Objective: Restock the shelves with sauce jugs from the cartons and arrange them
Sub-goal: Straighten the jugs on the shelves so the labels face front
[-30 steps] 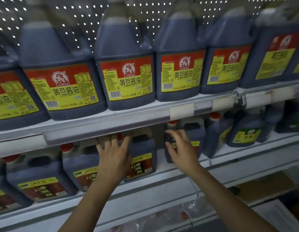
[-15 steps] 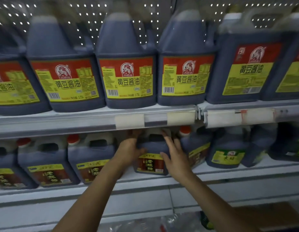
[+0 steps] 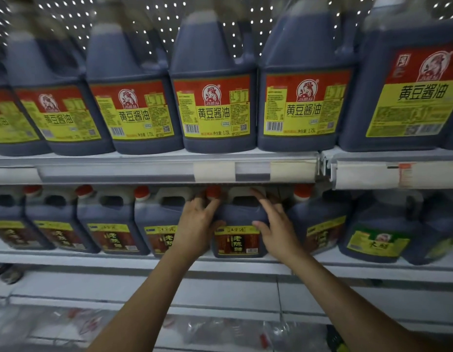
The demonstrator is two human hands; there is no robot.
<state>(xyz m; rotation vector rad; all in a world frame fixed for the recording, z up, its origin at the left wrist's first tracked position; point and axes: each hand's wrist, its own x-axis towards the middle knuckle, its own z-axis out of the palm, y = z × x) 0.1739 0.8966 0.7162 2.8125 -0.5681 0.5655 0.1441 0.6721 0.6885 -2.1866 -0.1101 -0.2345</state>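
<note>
A dark sauce jug [image 3: 239, 222] with a red cap and a red-and-yellow label stands on the lower shelf [image 3: 134, 259], in a row of like jugs. My left hand [image 3: 196, 224] holds its left side, fingers up by the cap, thumb on the front. My right hand [image 3: 276, 226] holds its right side, thumb on the label's top edge. The jug's top is partly hidden under the upper shelf edge.
The upper shelf [image 3: 154, 168] carries several large soy sauce jugs [image 3: 212, 97] with yellow-and-red labels. A jug with a green label [image 3: 377, 240] stands right on the lower shelf. Clear plastic wrap [image 3: 220, 329] lies on the bottom level.
Both hands have closed in on the same jug: the left moved from the neighbouring jugs to its left side, the right onto its right side. The view has shifted left and closer.
</note>
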